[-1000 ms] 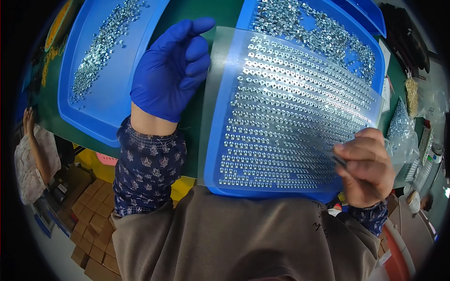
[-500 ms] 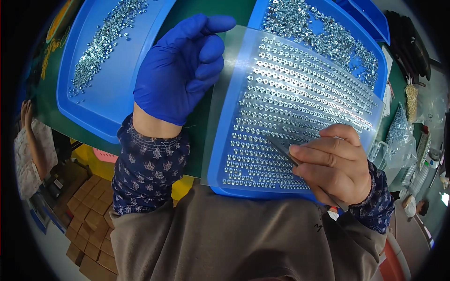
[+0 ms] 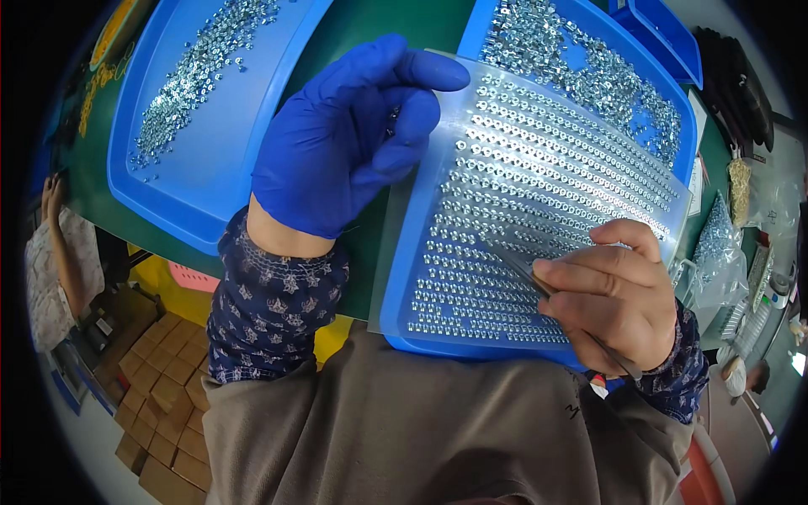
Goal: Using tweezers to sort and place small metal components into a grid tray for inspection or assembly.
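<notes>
Far out to the left of our gloved hand, a blue tray (image 3: 210, 168) holds a loose scatter of small silver metal parts (image 3: 198, 71) on the green tabletop (image 3: 370, 25); beyond its edge, lower left, another person's arm (image 3: 50, 244) shows near stacked cardboard boxes (image 3: 143, 404).

Our left hand (image 3: 353, 143), in a blue glove, has changed within 1 second: the flat, spread fingers of a moment ago are now curled, thumb meeting fingertips in a loose pinch. Something small and dark sits between them, though we cannot tell what it is. The hand hovers just at the left edge of the clear perforated sheet (image 3: 547, 202), which lies tilted across a second blue tray (image 3: 438, 337) between our 2 hands, its rows filled with tiny silver parts. We read the curl as a pick from the loose stock, ready for the rows.

Our bare right hand (image 3: 614, 295) has moved in from the sheet's near right corner and now rests over the lower rows, closed around slim metal tweezers (image 3: 526, 273), tips touching the sheet. More loose parts (image 3: 589, 67) are heaped in the tray beyond the sheet. To the right of that hand lie clear bags of parts (image 3: 715, 244).
</notes>
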Motion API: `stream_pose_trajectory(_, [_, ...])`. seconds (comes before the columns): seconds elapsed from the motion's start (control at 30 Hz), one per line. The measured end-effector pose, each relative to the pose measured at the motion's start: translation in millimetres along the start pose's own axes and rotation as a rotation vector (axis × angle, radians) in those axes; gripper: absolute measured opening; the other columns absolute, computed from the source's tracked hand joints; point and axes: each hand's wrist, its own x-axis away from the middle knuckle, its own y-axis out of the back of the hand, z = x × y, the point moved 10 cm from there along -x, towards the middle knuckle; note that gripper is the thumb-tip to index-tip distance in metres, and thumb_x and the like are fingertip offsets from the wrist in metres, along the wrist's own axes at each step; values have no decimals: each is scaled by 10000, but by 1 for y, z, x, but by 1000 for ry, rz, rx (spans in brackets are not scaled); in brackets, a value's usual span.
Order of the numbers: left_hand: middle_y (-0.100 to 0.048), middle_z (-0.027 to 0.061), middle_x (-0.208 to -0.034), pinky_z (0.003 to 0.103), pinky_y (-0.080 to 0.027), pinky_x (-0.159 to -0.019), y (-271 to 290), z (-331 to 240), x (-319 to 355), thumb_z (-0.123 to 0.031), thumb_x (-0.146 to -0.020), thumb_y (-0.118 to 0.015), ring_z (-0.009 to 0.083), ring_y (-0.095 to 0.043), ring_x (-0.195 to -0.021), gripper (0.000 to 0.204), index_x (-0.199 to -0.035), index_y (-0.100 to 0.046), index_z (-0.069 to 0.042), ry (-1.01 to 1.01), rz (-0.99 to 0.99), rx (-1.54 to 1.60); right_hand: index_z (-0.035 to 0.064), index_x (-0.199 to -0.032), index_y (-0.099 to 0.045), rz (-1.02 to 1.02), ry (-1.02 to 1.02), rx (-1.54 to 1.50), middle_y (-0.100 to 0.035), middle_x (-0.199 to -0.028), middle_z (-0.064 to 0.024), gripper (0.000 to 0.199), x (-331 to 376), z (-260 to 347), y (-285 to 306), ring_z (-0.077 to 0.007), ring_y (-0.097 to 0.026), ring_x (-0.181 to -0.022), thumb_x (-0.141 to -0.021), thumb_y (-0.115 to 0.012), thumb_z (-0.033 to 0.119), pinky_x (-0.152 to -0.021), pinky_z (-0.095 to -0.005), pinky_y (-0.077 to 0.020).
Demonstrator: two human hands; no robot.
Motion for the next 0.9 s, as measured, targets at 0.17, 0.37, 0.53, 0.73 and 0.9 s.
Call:
stream_pose_trajectory(0.17, [-430,46,-588,181,-258,-356,1,3,1,-307,-930,-323,85,-328,-411,437,-1054,-515,66,8,-5,-14,90,-846,-547,75,-14,-4,-653,-890,-92,265,1,-3,-11,-181,-615,-727,-637,-688,11,-781,-360,-391])
stream_pose_trajectory(0.37, [-435,49,-590,179,-244,-350,-6,1,1,-332,-932,-305,83,-309,-390,460,-1054,-517,57,-9,55,-42,98,-819,-534,70,-14,-16,-655,-895,-93,243,-1,-1,-3,-179,-616,-726,-648,-686,16,-788,-365,-390])
stream_pose_trajectory(0.53, [-483,66,-622,184,-215,-335,-16,24,9,-446,-918,-273,79,-257,-339,566,-1036,-526,47,168,13,-363,133,-762,-479,-65,-115,-53,-661,-887,-74,249,-18,4,20,-190,-625,-739,-669,-698,59,-814,-398,-384])
stream_pose_trajectory(0.73, [-468,63,-637,176,-249,-336,-12,18,2,-409,-927,-291,84,-315,-381,499,-959,-536,24,113,177,-48,126,-775,-479,-101,-151,-44,-663,-851,-79,250,-20,-3,30,-189,-623,-733,-679,-704,75,-847,-408,-361])
stream_pose_trajectory(0.9, [-422,56,-660,171,-284,-336,13,6,-2,-291,-938,-322,98,-363,-451,362,-979,-521,8,69,-31,227,114,-792,-500,-49,-205,-58,-661,-844,-97,262,-1,-18,19,-181,-619,-733,-659,-713,39,-833,-392,-365])
